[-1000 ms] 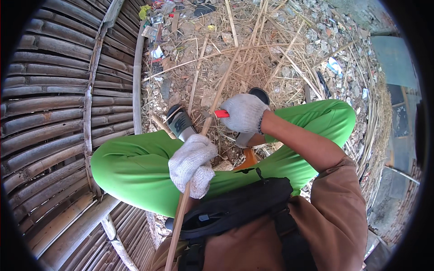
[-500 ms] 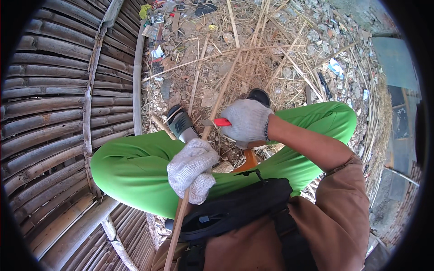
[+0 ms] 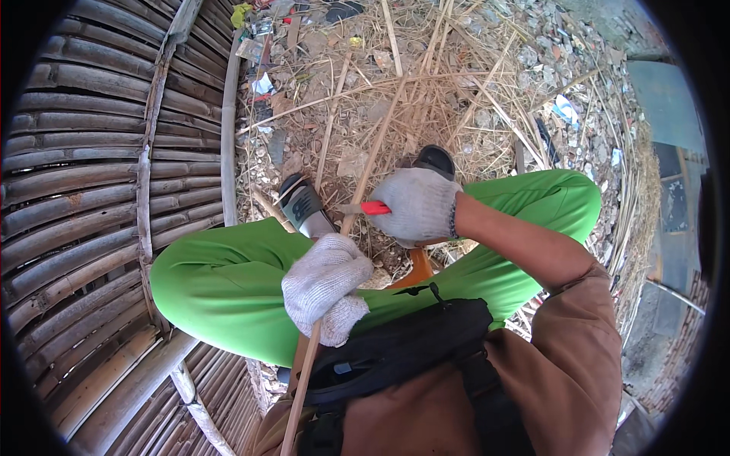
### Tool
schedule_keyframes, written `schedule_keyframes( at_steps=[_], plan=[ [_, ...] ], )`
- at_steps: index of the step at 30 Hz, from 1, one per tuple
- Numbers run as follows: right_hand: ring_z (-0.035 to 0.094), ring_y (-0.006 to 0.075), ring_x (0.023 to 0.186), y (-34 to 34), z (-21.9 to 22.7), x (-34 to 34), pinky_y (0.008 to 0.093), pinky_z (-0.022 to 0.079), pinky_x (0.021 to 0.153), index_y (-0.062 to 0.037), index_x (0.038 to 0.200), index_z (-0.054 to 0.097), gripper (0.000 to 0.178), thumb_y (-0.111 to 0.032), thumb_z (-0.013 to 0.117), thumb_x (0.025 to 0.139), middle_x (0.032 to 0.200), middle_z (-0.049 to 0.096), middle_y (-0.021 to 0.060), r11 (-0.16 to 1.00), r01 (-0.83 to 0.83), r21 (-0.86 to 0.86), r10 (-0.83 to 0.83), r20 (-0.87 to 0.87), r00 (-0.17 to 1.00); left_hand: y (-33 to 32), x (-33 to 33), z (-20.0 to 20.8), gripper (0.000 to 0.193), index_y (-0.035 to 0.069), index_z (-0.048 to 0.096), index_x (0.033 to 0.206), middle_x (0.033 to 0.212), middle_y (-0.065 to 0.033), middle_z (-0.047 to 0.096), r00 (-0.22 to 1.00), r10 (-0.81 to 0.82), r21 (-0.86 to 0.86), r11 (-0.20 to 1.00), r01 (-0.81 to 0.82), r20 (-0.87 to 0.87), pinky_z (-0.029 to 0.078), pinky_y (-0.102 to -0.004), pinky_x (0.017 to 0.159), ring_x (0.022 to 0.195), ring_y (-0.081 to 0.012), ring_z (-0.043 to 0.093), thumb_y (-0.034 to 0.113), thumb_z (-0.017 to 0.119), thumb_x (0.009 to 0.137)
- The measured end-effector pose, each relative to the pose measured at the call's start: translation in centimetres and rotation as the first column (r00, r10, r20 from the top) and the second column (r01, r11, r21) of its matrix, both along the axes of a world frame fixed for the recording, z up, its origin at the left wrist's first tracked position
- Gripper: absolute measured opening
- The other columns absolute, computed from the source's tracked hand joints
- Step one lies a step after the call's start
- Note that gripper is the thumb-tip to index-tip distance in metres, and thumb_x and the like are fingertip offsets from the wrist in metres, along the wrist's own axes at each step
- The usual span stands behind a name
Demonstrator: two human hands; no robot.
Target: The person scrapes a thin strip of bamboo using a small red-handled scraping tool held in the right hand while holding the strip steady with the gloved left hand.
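Note:
A long, thin bamboo strip (image 3: pixel 372 158) runs from the lower edge, past my waist, up to the littered ground ahead. My left hand (image 3: pixel 323 281), in a white knit glove, is wrapped round the strip in front of my waist. My gloved right hand (image 3: pixel 417 204) grips a red-handled knife (image 3: pixel 374 207) a little farther up the strip. The knife's short blade points left and lies across the strip, apparently touching it. Most of the knife's handle is hidden inside my right fist.
A wall of bamboo slats (image 3: pixel 84 163) stands close on the left. Dry straw and shavings (image 3: pixel 426 99), loose strips and litter cover the ground ahead. My sandaled feet (image 3: pixel 303 201) are beyond my hands, between my green-trousered knees. A black waist bag (image 3: pixel 403 349) lies across my lap.
My right hand and the knife have shifted very slightly along the strip, and the blade shows at a slightly different angle. My left hand keeps its hold, nearly unmoved.

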State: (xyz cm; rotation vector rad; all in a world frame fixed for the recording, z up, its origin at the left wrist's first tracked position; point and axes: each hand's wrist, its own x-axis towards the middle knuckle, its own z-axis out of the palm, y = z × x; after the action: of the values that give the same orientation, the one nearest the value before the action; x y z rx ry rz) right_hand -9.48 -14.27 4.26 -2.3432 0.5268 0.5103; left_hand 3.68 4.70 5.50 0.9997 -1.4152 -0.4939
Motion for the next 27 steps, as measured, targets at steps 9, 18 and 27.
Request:
schedule_keyframes(
  at_steps=[9, 18, 27],
  plan=[
    [0.074, 0.0414, 0.084, -1.7, -2.4, 0.2, 0.0515, 0.059, 0.078, -0.0065, 0.085, 0.075, 0.034, -0.038, 0.063, 0.091, 0.085, 0.074, 0.0208, 0.991, 0.000, -0.136, -0.004, -0.031, 1.000, 0.1, 0.0, -0.6, 0.056, -0.012, 0.068, 0.106, 0.077, -0.0192, 0.063, 0.997, 0.001, 0.035, 0.999, -0.003, 0.074, 0.055, -0.0488, 0.066, 0.075, -0.0410, 0.067, 0.044, 0.067, 0.104],
    [0.076, 0.0424, 0.094, -6.1, -5.1, 1.0, 0.0512, 0.060, 0.087, -0.0034, 0.097, 0.080, 0.042, -0.039, 0.057, 0.094, 0.095, 0.077, 0.0252, 0.973, 0.090, -0.214, -0.124, -0.153, 0.980, 0.4, -0.3, -0.2, 0.053, -0.012, 0.066, 0.113, 0.073, -0.0171, 0.061, 1.000, 0.009, -0.018, 1.000, -0.008, 0.029, 0.055, -0.0488, 0.066, 0.072, -0.0391, 0.065, 0.040, 0.068, 0.104],
    [0.076, 0.0408, 0.093, -3.3, -2.0, 1.1, 0.0495, 0.061, 0.088, -0.0021, 0.096, 0.079, 0.044, -0.040, 0.057, 0.096, 0.093, 0.076, 0.0253, 0.994, 0.049, -0.096, -0.062, -0.141, 0.988, -0.8, 0.0, 1.4, 0.058, -0.011, 0.067, 0.097, 0.067, -0.0143, 0.057, 0.998, -0.017, 0.129, 0.992, 0.010, 0.060, 0.056, -0.0491, 0.068, 0.073, -0.0406, 0.065, 0.046, 0.066, 0.104]
  ],
)
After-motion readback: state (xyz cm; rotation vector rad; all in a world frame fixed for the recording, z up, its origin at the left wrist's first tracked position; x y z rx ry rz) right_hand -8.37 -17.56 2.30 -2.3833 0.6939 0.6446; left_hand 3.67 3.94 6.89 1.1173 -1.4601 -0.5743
